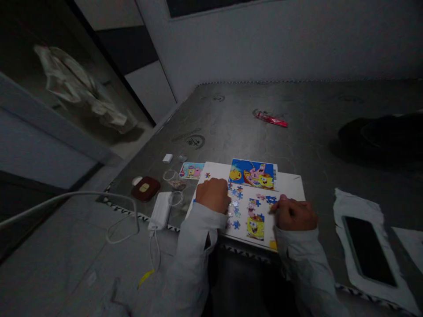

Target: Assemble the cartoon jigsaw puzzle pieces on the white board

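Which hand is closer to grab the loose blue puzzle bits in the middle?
Probably the left hand: its knuckles sit right beside the loose blue pieces. The right hand rests farther over on the board.

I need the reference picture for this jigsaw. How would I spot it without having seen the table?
Start at the white board under both hands. At its far edge lies the reference picture, a blue cartoon card. Unlike the loose pieces nearer the hands, it is one whole rectangle.

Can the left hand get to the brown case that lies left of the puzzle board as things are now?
Probably yes. The left hand rests on the puzzle board; only a white charger and clear rings lie low between it and the brown case.
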A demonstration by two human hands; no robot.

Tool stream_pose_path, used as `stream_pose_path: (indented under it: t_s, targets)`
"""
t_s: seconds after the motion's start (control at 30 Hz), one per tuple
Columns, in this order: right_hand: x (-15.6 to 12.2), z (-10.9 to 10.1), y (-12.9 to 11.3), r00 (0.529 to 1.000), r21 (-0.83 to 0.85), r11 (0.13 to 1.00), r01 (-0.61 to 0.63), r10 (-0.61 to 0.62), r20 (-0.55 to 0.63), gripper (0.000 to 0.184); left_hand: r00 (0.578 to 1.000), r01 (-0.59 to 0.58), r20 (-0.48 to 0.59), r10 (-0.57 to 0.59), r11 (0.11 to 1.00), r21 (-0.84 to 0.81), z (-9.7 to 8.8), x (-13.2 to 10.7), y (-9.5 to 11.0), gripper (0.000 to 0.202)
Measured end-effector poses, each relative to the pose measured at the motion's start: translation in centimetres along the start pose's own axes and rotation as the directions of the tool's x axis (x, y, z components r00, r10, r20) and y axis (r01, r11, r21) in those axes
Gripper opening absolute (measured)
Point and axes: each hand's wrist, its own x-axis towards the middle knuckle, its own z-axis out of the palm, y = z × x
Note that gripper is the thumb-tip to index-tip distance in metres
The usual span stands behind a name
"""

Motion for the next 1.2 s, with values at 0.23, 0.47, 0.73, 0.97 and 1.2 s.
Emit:
stream_pose_path:
  t_s: [0.23,0.47,0.73,0.97,1.2]
  targets:
    - [0.1,-0.2,-0.9,0.999,0.026,0.999,-0.042,0.041,0.003,0.058,1.0,0.022,0.016,-0.022,1.0,0.014,0.5,1.1,-0.1,0.022]
    - [0.2,-0.4,-1.0,1.0,0.032,0.999,-0.023,0.022,0.022,0.057,1.0,0.003,0.008,-0.003,1.0,0.004,0.8,1.3,-0.3,0.019]
    - [0.2,-0.4,-1.5,0.999,0.013,0.999,-0.05,0.05,0.015,0.056,0.996,-0.073,-0.055,0.07,0.995,-0.065,0.2,0.7,-1.9,0.019]
    - [0.3,-0.4,-1.1,1.0,0.002,1.0,-0.018,0.018,0.023,0.057,0.977,-0.148,-0.164,0.133,0.986,-0.079,-0.9,-0.6,-2.2,0.032]
    - [0.3,-0.2,-0.9,1.0,0.01,1.0,0.014,-0.014,0.006,0.058,0.976,-0.134,-0.184,0.114,0.986,-0.103,-0.4,0.2,-2.6,0.03]
